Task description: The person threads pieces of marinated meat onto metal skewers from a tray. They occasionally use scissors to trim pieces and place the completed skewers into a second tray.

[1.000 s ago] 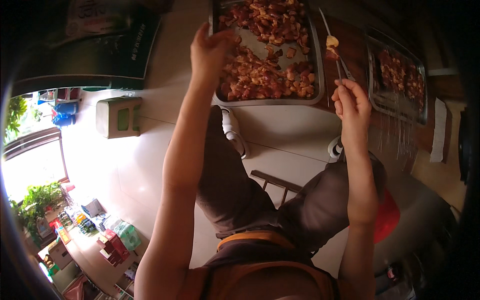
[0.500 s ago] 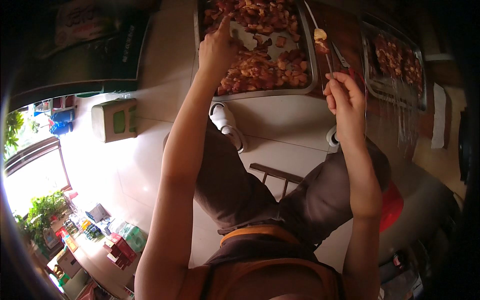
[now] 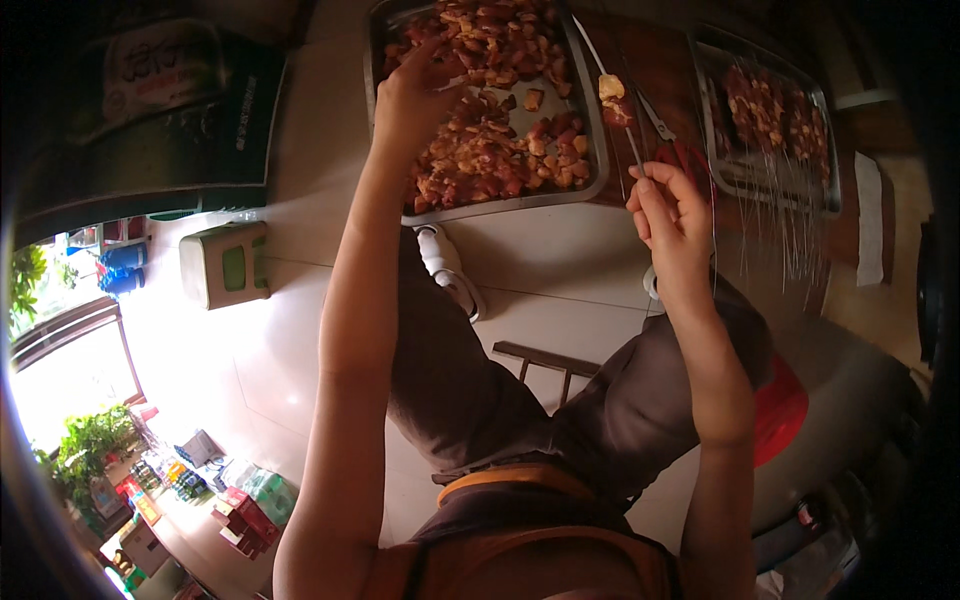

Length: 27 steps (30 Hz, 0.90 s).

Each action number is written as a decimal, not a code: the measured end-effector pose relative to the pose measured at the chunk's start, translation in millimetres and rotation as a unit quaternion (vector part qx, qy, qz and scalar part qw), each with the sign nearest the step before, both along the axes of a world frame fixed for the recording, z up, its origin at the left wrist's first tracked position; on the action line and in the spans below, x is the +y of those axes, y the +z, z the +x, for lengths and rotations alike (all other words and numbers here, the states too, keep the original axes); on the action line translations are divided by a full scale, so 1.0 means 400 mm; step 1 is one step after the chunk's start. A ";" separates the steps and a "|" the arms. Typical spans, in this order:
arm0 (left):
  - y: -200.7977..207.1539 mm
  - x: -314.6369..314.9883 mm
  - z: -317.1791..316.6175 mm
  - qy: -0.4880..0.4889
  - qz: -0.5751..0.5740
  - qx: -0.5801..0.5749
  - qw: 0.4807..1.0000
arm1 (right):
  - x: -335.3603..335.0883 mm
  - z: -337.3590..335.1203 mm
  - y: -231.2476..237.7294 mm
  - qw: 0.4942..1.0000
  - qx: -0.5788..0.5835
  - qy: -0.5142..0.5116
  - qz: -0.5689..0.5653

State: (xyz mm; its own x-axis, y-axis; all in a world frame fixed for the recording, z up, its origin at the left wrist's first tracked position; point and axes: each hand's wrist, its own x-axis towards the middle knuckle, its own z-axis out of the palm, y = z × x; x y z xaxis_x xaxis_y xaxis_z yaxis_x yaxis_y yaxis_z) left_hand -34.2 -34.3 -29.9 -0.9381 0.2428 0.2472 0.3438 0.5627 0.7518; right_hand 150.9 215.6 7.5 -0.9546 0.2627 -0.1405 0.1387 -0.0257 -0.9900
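My left hand (image 3: 408, 105) reaches over a metal tray (image 3: 500, 205) heaped with chopped raw meat (image 3: 470, 155). Its dim fingers look stretched out and apart among the pieces, with nothing visible between them. To the right of that tray, my right hand (image 3: 675, 215) pinches the lower end of a thin metal skewer (image 3: 637, 148), which points up and away from me. A pale, fatty piece (image 3: 611, 88) and a redder meat piece (image 3: 618, 113) are threaded on it, apart from the tray's rim.
Scissors with red handles (image 3: 683, 158) lie on the brown board behind my right hand. Farther right, a second tray (image 3: 708, 130) holds several loaded skewers (image 3: 775, 120), their bare ends sticking out toward me. A white strip (image 3: 869, 220) lies beyond. A bin (image 3: 222, 265) stands on the floor at left.
The trays and scissors have shifted left and slightly down in view. My left hand's pointing finger has spread from the others over the meat. The right hand still grips the skewer.
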 end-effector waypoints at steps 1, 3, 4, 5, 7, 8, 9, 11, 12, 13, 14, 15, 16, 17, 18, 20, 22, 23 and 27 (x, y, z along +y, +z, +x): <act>-0.002 0.009 0.006 0.020 -0.062 0.046 0.997 | 0.003 0.001 -0.002 1.000 0.003 -0.001 0.001; -0.001 0.040 0.014 0.018 -0.057 0.046 0.997 | 0.004 -0.001 0.001 1.000 -0.002 -0.009 0.001; 0.001 0.061 0.021 0.017 -0.054 0.046 0.997 | 0.005 -0.003 0.003 1.000 -0.005 -0.013 0.002; 0.001 0.083 0.033 0.005 -0.039 0.059 0.997 | 0.003 -0.005 0.002 1.000 -0.007 -0.022 -0.002; -0.003 0.138 0.051 -0.036 -0.021 0.049 0.998 | 0.002 -0.008 -0.001 0.999 -0.010 -0.040 -0.008; -0.008 0.162 0.061 -0.043 -0.033 0.027 0.998 | 0.003 -0.007 -0.001 0.999 -0.010 -0.038 -0.009; -0.006 0.178 0.072 -0.075 -0.023 0.051 0.996 | 0.005 -0.008 0.000 0.999 -0.008 -0.035 -0.012; -0.002 0.210 0.096 -0.053 -0.185 0.003 0.981 | 0.007 -0.009 0.001 0.999 -0.007 -0.031 -0.018; -0.005 0.214 0.103 -0.057 -0.213 0.014 0.975 | 0.007 -0.008 0.002 0.999 -0.007 -0.032 -0.022; -0.014 0.216 0.109 -0.061 -0.241 0.025 0.968 | 0.006 -0.007 0.004 0.999 -0.007 -0.034 -0.025; -0.020 0.217 0.111 -0.065 -0.269 0.036 0.960 | 0.006 -0.010 0.009 0.999 -0.013 -0.033 -0.037; -0.022 0.216 0.109 -0.071 -0.245 0.022 0.967 | 0.007 -0.009 0.010 0.999 -0.011 -0.033 -0.036; -0.022 0.211 0.105 -0.076 -0.220 0.008 0.972 | 0.008 -0.008 0.009 0.999 -0.010 -0.032 -0.035; -0.021 0.204 0.101 -0.081 -0.195 -0.007 0.977 | 0.010 -0.007 0.010 0.999 -0.008 -0.031 -0.035; 0.004 0.194 0.097 -0.102 -0.122 -0.059 0.986 | 0.010 -0.007 0.016 0.999 -0.011 -0.031 -0.036; -0.002 0.170 0.076 -0.117 0.024 -0.140 0.983 | 0.015 -0.004 0.017 0.998 -0.016 -0.033 -0.044; 0.024 0.153 0.069 -0.131 0.187 -0.237 0.944 | 0.015 -0.003 0.016 0.998 -0.018 -0.034 -0.047; 0.039 0.149 0.065 -0.128 0.237 -0.252 0.930 | 0.016 -0.003 0.017 0.998 -0.016 -0.034 -0.046; 0.062 0.114 0.059 -0.120 0.380 -0.294 0.869 | 0.012 0.003 0.010 0.999 -0.013 -0.020 -0.044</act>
State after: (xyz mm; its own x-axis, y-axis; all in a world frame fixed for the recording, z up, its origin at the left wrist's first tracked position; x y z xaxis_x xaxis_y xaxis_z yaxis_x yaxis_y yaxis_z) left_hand -10.5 11.4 -5.1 -0.9013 0.4252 -0.0826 -0.1861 -0.2080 0.9603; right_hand 152.2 220.3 11.4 -0.9393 0.2859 -0.1897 0.1616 -0.1191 -0.9796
